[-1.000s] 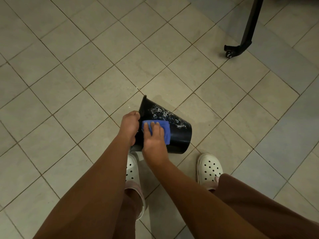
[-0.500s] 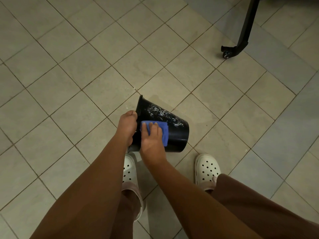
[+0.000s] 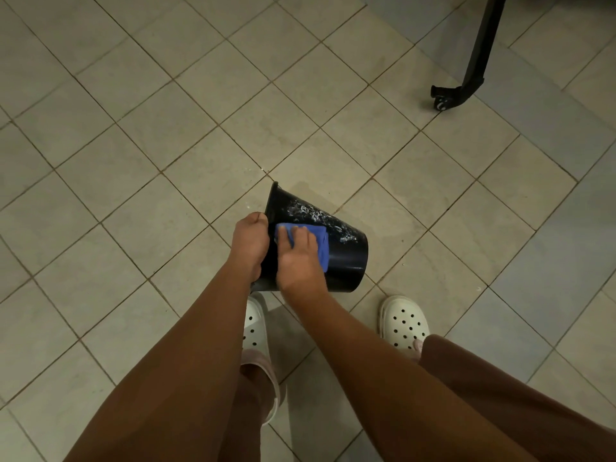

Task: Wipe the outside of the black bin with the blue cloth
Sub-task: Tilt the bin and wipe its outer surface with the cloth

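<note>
Your left hand curls round the rim of the black bin, which is tipped on its side just ahead of your white clogs – whether it touches the tiled floor is hard to tell. Your right hand lies with fingers flat on the blue cloth, pressing it to the bin's outer wall – white suds streak the wall just above the cloth.

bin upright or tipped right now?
Tipped. The black bin is turned sideways: the left hand grips its rim, the base points right, and the right hand presses the blue cloth on its wall.
</note>
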{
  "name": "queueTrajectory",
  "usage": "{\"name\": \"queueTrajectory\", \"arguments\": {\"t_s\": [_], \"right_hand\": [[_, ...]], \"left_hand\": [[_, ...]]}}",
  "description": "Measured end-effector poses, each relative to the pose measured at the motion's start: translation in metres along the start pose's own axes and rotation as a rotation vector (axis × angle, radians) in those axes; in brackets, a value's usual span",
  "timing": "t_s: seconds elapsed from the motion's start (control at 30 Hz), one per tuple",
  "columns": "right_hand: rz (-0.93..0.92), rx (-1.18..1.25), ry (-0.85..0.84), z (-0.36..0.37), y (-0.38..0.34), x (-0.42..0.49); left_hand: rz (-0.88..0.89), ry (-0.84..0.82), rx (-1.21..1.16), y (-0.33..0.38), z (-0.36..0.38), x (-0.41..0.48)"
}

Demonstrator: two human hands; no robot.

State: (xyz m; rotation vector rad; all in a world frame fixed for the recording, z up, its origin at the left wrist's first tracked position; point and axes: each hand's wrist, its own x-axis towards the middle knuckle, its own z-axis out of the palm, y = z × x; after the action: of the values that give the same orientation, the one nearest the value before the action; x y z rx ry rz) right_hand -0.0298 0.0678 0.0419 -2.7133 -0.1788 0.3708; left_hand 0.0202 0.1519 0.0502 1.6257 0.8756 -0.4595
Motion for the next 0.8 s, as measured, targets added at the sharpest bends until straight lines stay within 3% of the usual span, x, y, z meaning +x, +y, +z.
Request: {"name": "queueTrajectory", "arguments": {"t_s": [0.23,0.43,0.63,0.8], "right_hand": [[0.264,-0.048,-0.146,-0.013,0.024,0.003],[0.079,-0.03,-0.034,-0.01,0.008,0.014],[0.276,-0.036,-0.087,-0.017,0.021,0.013],[0.128,-0.005,-0.068,-0.012,0.0,0.009]], "left_hand": [[0.008,0.012,0.026,0.0,0.003,-0.005],[0.02,0.004,0.02,0.0,0.002,-0.001],[0.028,0.014,0.035,0.0,0.002,-0.005],[0.009,0.014,0.006,0.001,0.0,-0.004]]}}
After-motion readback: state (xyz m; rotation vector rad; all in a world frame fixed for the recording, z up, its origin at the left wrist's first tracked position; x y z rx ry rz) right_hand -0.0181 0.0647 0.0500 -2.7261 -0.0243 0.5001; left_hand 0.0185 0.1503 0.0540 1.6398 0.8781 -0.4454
